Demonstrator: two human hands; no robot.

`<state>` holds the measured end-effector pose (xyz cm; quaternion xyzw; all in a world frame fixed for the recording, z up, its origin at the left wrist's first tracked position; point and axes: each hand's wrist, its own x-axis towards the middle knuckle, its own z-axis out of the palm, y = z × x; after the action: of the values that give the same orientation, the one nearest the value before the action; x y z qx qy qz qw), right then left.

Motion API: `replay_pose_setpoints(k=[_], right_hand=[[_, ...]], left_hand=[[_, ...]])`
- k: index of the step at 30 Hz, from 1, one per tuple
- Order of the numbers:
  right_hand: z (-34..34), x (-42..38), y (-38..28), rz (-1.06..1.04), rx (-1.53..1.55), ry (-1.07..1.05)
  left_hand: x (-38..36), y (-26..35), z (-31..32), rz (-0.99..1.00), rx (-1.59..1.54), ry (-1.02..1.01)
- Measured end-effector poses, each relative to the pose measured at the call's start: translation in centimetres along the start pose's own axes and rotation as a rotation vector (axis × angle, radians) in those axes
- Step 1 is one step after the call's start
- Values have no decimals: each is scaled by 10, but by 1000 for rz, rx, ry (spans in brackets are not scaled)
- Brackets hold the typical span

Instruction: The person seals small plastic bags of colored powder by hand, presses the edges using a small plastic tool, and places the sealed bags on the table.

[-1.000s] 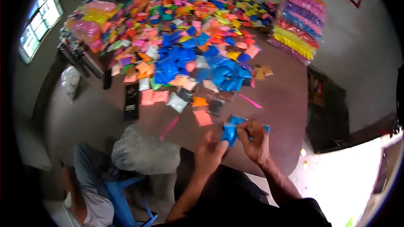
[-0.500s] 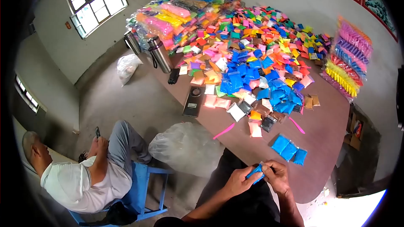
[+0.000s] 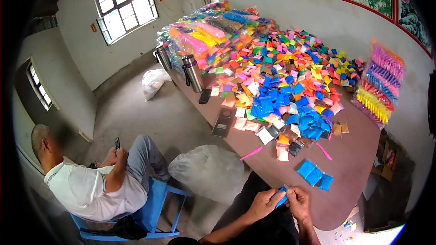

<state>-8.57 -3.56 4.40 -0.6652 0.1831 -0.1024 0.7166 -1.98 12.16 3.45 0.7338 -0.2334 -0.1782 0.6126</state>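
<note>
Between my two hands is a small blue packet point(image 3: 281, 196), held just off the near edge of the table. My left hand point(image 3: 262, 205) pinches its left side. The fingers of my right hand point(image 3: 298, 202) close on its right edge. Part of the packet is hidden behind my fingers. Just beyond, a few flat blue packets point(image 3: 313, 174) lie together on the brown table point(image 3: 349, 159). A pink plastic tool point(image 3: 324, 151) rests above them, and another pink tool point(image 3: 251, 153) lies to the left.
A large heap of colourful packets point(image 3: 290, 77) covers the table's far part. A phone point(image 3: 223, 122) and a steel flask point(image 3: 193, 73) stand along the left edge. A clear plastic bag point(image 3: 206, 170) sits on the floor. At left, a person point(image 3: 86, 186) sits on a blue chair point(image 3: 159, 204).
The camera view has tilted up, so the scene sits lower and slightly right. My hands stay on the same blue packet, with little change in grip.
</note>
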Motion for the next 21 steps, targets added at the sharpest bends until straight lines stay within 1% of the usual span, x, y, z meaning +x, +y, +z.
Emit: replay_pose_setpoints(k=[2, 4, 5, 7, 8, 9, 10, 11, 12, 13, 14, 16, 17, 19, 20, 21], right_hand=[[-1, 2, 4, -81, 22, -27], [2, 3, 9, -135, -10, -10], [3, 4, 10, -179, -42, 12], [3, 7, 14, -204, -30, 31], [2, 8, 14, -214, -22, 49], [4, 8, 12, -220, -17, 53], [6, 7, 8, -195, 6, 50], [6, 6, 4, -170, 30, 48], [4, 6, -1, -172, 37, 60], [2, 5, -7, -143, 12, 3], [1, 3, -9, -113, -13, -55], [-3, 4, -1, -113, -32, -61], [-4, 4, 3, -113, -60, -78], [-2, 4, 10, -127, -25, -65], [-2, 4, 10, -145, 7, -54], [-2, 3, 8, -148, 5, -52]], left_hand=[[-1, 7, 0, 21, -40, 24], [-4, 27, -4, -149, -151, -33], [-6, 32, -7, -138, -145, -32], [-6, 38, -10, -276, -260, -94], [-4, 32, -6, -268, -254, -96], [-3, 19, -1, -233, -332, -54], [-1, 6, 3, -199, -410, -15], [0, 1, 2, -197, -404, -24], [1, -4, 1, -111, -254, -2], [1, -8, 0, -24, -104, 17], [2, -10, -1, -25, -98, 6], [0, -12, -1, 99, 29, 13], [-2, -9, -3, 96, 31, 11], [-4, 0, -5, -74, -204, -64], [-7, 10, -4, -72, -206, -65], [-10, 22, -3, -154, -278, -67]])
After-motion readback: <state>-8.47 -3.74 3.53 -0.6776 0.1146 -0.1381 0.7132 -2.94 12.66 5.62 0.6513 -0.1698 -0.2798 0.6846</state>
